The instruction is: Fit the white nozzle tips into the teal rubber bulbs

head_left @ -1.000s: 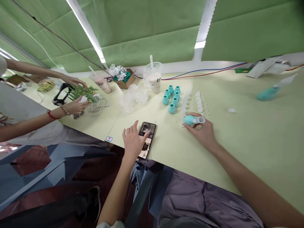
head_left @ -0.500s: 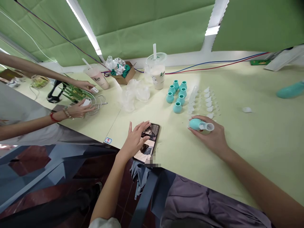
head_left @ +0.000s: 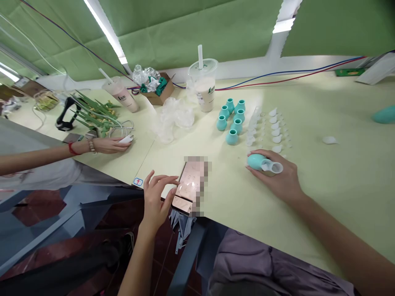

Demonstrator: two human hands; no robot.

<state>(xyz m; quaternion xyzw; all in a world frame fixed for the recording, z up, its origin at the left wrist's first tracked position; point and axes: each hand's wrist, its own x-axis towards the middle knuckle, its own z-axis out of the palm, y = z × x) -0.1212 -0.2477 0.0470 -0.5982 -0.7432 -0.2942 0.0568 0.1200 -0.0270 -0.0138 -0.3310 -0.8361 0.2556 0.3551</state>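
Observation:
My left hand hovers at the left edge of a smartphone lying near the table's front edge. Its fingers are apart and hold nothing; whether a fingertip touches the lit screen I cannot tell. In my right hand is a teal squeeze bulb with a clear plastic tube end pointing right. Thumb and fingers wrap round it. Beyond that hand stand several small teal pots with open necks. Beside them lie rows of white spoon-shaped pieces and clear plastic parts.
Behind are a lidded drink cup, a pink drink cup, a cardboard box and a crumpled plastic bag. At left, another person's hand holds a white charger. Another teal piece lies far right.
My left hand has drawn back leftward off the phone, and its screen picture has changed. My right hand keeps the bulb. One of the other person's hands has left the view.

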